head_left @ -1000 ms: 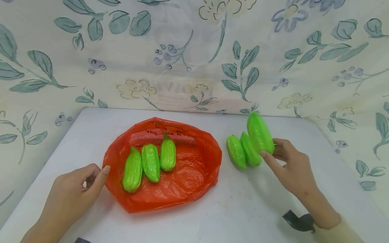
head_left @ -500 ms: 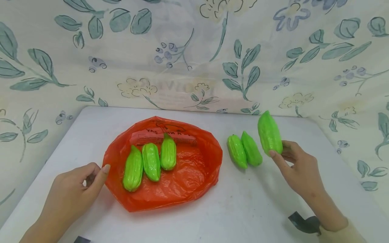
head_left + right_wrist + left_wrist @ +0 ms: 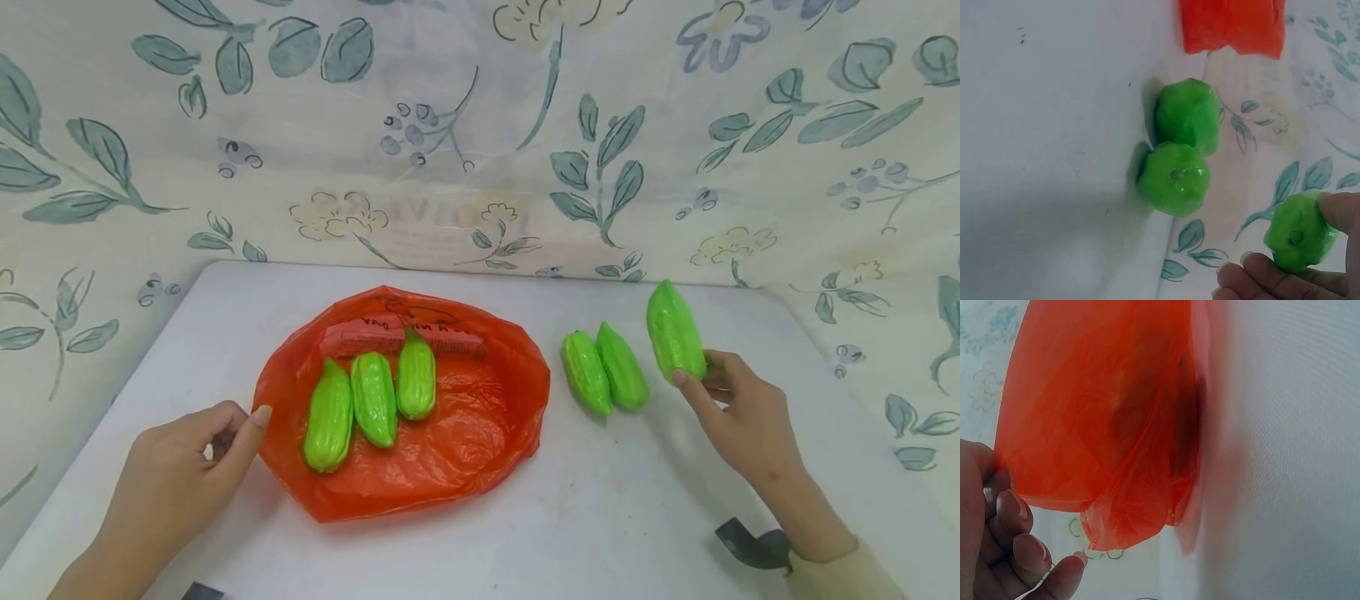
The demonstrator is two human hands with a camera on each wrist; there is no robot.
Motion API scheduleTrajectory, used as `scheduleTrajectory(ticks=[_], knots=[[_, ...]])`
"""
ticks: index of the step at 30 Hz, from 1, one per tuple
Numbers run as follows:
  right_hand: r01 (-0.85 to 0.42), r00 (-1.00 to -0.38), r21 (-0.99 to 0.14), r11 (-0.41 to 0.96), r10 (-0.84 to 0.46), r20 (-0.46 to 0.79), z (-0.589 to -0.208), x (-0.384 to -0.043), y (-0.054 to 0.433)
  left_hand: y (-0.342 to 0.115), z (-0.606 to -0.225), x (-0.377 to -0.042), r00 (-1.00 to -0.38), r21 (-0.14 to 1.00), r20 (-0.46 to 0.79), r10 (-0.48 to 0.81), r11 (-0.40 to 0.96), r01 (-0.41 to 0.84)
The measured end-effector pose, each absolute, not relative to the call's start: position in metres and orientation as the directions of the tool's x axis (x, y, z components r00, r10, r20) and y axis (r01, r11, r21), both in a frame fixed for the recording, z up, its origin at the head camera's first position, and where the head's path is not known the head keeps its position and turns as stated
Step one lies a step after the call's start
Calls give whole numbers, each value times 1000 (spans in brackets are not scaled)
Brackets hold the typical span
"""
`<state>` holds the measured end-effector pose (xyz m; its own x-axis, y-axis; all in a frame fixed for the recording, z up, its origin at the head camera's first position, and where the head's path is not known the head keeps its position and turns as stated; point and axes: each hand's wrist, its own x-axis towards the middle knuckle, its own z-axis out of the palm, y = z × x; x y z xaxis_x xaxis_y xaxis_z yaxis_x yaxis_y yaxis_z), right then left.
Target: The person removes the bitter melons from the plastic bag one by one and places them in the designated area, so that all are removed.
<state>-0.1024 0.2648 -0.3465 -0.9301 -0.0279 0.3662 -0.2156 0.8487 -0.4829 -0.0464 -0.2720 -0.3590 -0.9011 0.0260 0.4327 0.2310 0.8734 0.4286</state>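
My right hand (image 3: 750, 417) pinches a glossy green ridged fruit (image 3: 675, 333) between thumb and fingers, holding it upright with its pointed tip up. In the right wrist view the held fruit (image 3: 1300, 231) shows its blunt end. Two like green fruits (image 3: 603, 367) lie side by side on the white table, left of that hand. My left hand (image 3: 187, 467) pinches the left rim of a red plastic bag (image 3: 465, 450) with thumb and forefinger; the bag lies mouth open. Inside it, three more green fruits (image 3: 373, 400) lie in a row. The left wrist view shows the bag's side (image 3: 1097, 412) beside the curled fingers.
The white table (image 3: 555, 525) ends at the back against a hanging cloth (image 3: 465, 125) printed with leaves and flowers. Dark straps show near both wrists, the right one a black band (image 3: 753, 546).
My right hand has moved to the right with its green fruit, away from the pair on the table. My left hand and the bag stay in place.
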Motion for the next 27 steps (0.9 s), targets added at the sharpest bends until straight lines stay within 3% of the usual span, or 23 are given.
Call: scheduleTrajectory(ticks=[9, 27], knots=[[-188, -944, -486, 854, -20, 329, -352, -107, 268, -272, -359, -47, -897, 422, 440, 28, 876, 235], [-61, -992, -489, 870, 3, 128, -369, -125, 276, -273, -360, -48, -896, 414, 443, 30, 879, 235]])
